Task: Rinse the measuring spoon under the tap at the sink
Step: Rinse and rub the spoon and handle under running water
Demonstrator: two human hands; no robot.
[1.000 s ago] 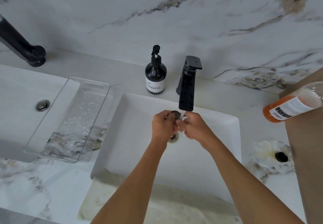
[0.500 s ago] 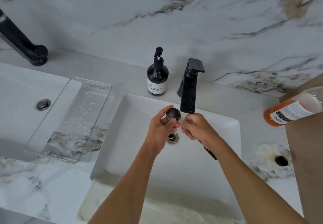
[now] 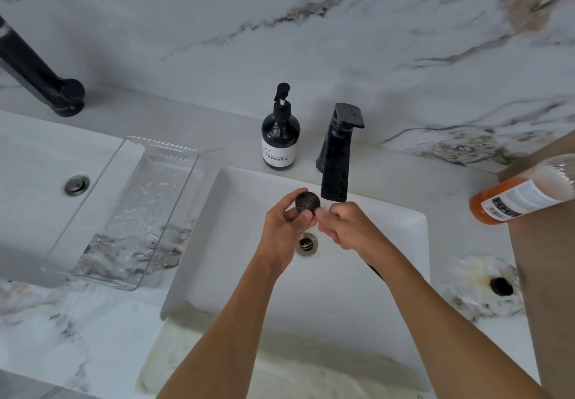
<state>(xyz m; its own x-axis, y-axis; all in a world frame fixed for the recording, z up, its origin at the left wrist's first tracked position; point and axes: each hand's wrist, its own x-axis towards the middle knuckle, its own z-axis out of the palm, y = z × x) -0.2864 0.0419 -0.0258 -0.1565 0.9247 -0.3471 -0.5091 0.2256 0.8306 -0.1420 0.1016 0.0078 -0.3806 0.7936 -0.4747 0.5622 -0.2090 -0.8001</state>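
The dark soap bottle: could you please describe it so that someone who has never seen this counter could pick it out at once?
Start at the white sink in the middle and find the black tap at its back edge. Just left of the tap, upright on the marble counter, stands the soap bottle. It alone has a pump top and a white label on a dark body; the orange bottle far right lies tilted.

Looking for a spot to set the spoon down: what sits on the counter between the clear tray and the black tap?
In the head view, one thing: a dark pump bottle stands upright between the clear tray and black tap.
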